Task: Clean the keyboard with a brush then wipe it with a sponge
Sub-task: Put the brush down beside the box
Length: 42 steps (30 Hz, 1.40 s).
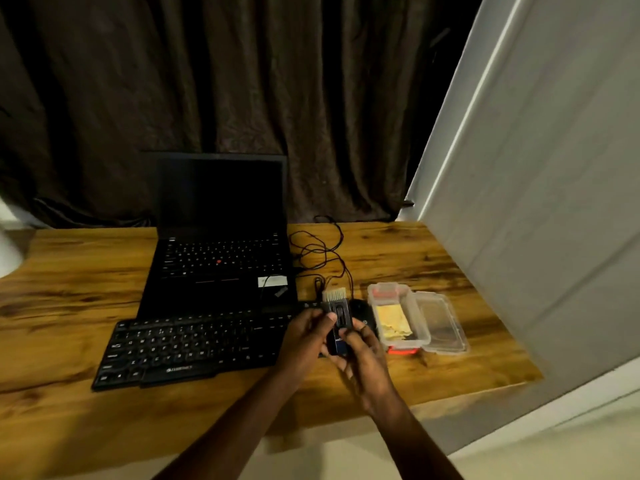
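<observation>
Wooden desk point(398, 244); brush point(337, 315) between both hands, above keyboard point(194, 344)

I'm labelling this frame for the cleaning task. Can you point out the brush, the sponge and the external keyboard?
Small dark-handled brush with pale bristles point(337, 318), head view: on its handle.
Yellow sponge point(393, 322), head view: on its top face, inside the clear box.
Black external keyboard point(194, 344), head view: on the middle keys.

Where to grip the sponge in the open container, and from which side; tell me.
Pinch the yellow sponge by its long side edges, coming straight down from above: it lies flat in the clear container, whose walls block any sideways approach, and the lid is already open to the right.
</observation>
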### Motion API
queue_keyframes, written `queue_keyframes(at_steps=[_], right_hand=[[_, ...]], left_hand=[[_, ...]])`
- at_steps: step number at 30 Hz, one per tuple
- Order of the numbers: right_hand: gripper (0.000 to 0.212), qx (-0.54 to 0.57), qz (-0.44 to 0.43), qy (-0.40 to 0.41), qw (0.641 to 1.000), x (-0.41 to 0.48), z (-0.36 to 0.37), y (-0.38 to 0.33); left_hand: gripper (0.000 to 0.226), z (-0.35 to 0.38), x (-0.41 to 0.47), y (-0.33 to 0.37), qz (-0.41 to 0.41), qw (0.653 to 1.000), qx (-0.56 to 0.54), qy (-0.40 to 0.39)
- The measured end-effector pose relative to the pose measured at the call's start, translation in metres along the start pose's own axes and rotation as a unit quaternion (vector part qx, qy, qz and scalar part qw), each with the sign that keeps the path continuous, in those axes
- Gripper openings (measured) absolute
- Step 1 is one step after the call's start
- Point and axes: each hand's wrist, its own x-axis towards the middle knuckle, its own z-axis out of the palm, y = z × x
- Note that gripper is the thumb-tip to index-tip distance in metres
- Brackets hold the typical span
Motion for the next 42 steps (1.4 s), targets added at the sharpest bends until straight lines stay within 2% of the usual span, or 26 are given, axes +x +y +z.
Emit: queue_keyframes(at_steps=[3,8,12,17,23,26,31,35,37,40,42], right_hand=[[0.037,-0.083,0.007,0.011,0.996,0.000,-0.007,-0.012],[0.045,-0.132,-0.016,0.046,0.990,-0.007,-0.019,-0.023],[0.040,-0.201,-0.051,0.074,0.975,-0.013,-0.024,-0.024],[0.026,-0.251,-0.115,0.083,0.957,-0.011,-0.029,-0.024],[0.022,-0.249,-0.066,0.062,0.964,-0.005,-0.042,-0.013],[0.022,-0.269,-0.041,0.078,0.959,-0.007,-0.051,0.000],[0.024,-0.458,-0.134,0.151,0.866,-0.011,-0.067,0.014],[0.029,-0.538,-0.133,0.145,0.819,-0.007,-0.078,0.012],[0.028,-0.575,-0.162,0.148,0.788,-0.006,-0.078,0.012],[0.044,-0.652,-0.188,0.150,0.719,0.002,-0.084,0.020],[0.038,-0.697,-0.196,0.153,0.673,0.003,-0.086,0.023]], left_hand=[[0.016,0.015,-0.002,-0.001,0.008,1.000,0.021,-0.021],[0.013,0.035,-0.005,-0.010,0.029,0.996,0.077,-0.035],[0.012,0.044,-0.002,-0.020,0.045,0.992,0.114,-0.005],[0.016,0.052,-0.004,-0.023,0.052,0.994,0.096,0.013],[0.013,0.056,0.002,-0.034,0.026,0.995,0.088,0.032],[0.015,0.058,0.001,-0.042,-0.001,0.997,0.068,0.048],[0.017,0.061,0.004,-0.063,-0.043,0.993,0.099,0.053],[0.025,0.064,0.000,-0.077,-0.037,0.991,0.121,0.038],[0.026,0.065,-0.003,-0.080,-0.028,0.989,0.140,0.031],[0.024,0.065,-0.003,-0.087,-0.009,0.987,0.154,0.037],[0.023,0.065,-0.003,-0.088,0.006,0.986,0.162,0.033]])
